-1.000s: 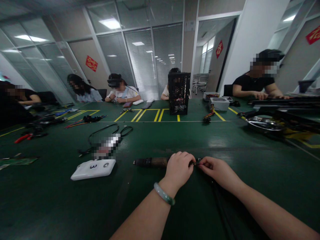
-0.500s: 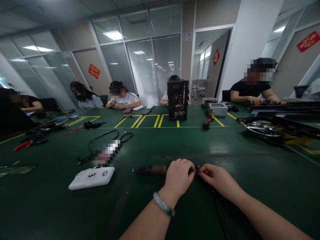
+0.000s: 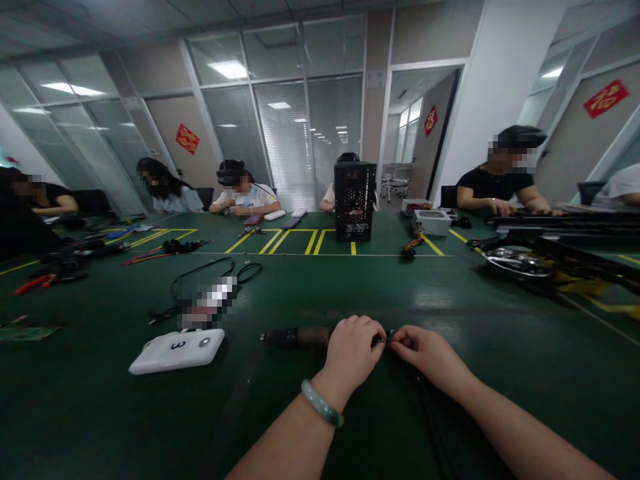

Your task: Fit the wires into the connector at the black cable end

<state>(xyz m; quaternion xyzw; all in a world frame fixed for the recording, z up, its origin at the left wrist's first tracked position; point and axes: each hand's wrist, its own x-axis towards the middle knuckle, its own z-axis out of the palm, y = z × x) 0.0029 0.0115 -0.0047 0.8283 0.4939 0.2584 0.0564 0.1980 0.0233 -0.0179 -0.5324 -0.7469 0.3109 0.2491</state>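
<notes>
Left hand (image 3: 353, 353) closed over a dark cylindrical tool (image 3: 295, 337), right hand (image 3: 425, 353) pinching a small part (image 3: 389, 339), shape hidden

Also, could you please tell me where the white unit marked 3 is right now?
In the head view, the white unit marked 3 lies on the green bench, left of the person's left hand and just below the black cable.

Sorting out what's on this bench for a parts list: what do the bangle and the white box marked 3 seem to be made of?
The bangle looks like polished jade or glass: pale green, cloudy, with a glossy shine. The white box looks like smooth moulded plastic, with rounded edges and a soft sheen. The look alone can't confirm either.
</notes>
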